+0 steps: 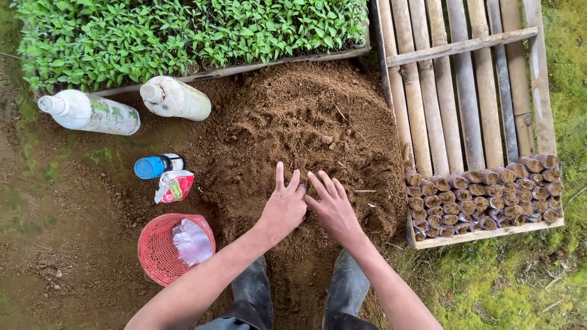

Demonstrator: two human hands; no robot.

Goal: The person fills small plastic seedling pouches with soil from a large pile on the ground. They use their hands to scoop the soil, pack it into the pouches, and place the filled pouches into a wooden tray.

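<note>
My left hand (284,206) and my right hand (333,206) lie side by side, palms down, on a heap of loose brown soil (293,122). The fingers of both are spread and point away from me, the fingertips nearly touching. Neither hand holds anything that I can see. My two dark rubber boots (345,287) stand just below the hands at the near edge of the heap.
A bamboo slat tray (465,91) on the right holds rows of small soil-filled pots (483,198) at its near end. Green seedlings (183,30) fill a tray at the back. Two white bottles (92,113), a blue-capped container (156,166), a small packet (174,186) and a red basket (160,250) lie left.
</note>
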